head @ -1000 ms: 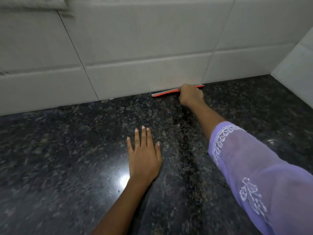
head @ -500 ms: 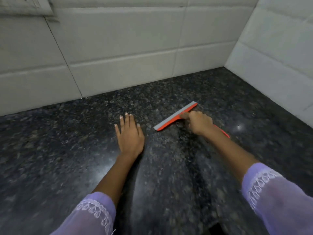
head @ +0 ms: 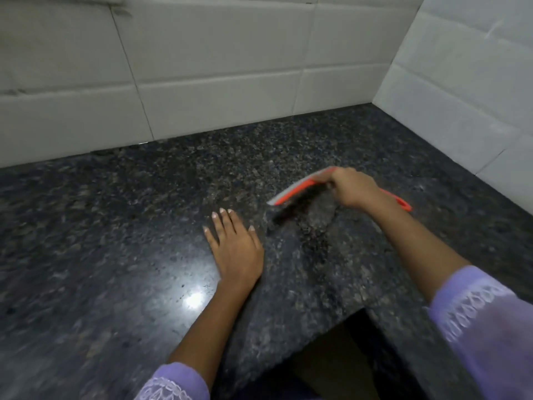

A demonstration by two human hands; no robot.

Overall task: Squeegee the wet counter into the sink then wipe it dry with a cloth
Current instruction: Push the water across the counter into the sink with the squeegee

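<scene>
Biggest risk I'd guess here: the orange plastic squeegee with the grey rubber blade [head: 297,188] looks tipped up off the speckled black granite counter [head: 115,226], so if it lands unevenly the next pull could skip and leave a streak of water that never reaches the sink, which isn't even in view. The right hand [head: 353,187] is wrapped tight round the handle out toward the tiled corner. The left hand [head: 235,249] just lies flat on the stone, fingers straight and together, bracing near the front edge.
</scene>
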